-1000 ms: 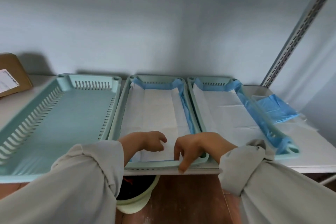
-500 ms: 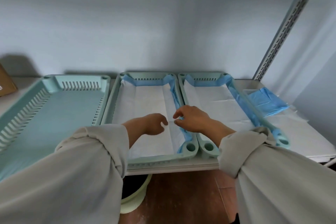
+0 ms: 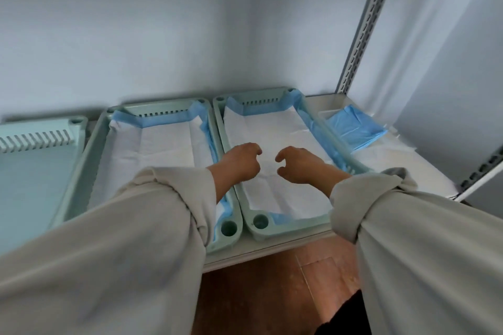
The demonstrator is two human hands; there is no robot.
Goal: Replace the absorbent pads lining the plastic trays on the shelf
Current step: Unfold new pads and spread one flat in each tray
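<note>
Three pale green plastic trays stand side by side on the shelf. The left tray (image 3: 35, 171) is bare. The middle tray (image 3: 89, 155) holds a white pad with blue edging (image 3: 163, 144). A second white pad (image 3: 272, 122) lines the right tray (image 3: 272, 231), its blue border running up the walls. My left hand (image 3: 239, 163) and my right hand (image 3: 299, 166) are close together just above the middle of that right pad. Their fingers are loosely curled and hold nothing. Whether the fingertips touch the pad is not clear.
A folded blue pad (image 3: 353, 128) lies on white sheets on the shelf to the right of the trays. A slotted metal upright (image 3: 364, 22) rises at the back right corner. Brown wooden floor (image 3: 272, 294) shows below the shelf edge.
Both hands have left the middle tray and moved right, over the right tray's pad. My view has swung right, so the left tray is now partly cut off.
</note>
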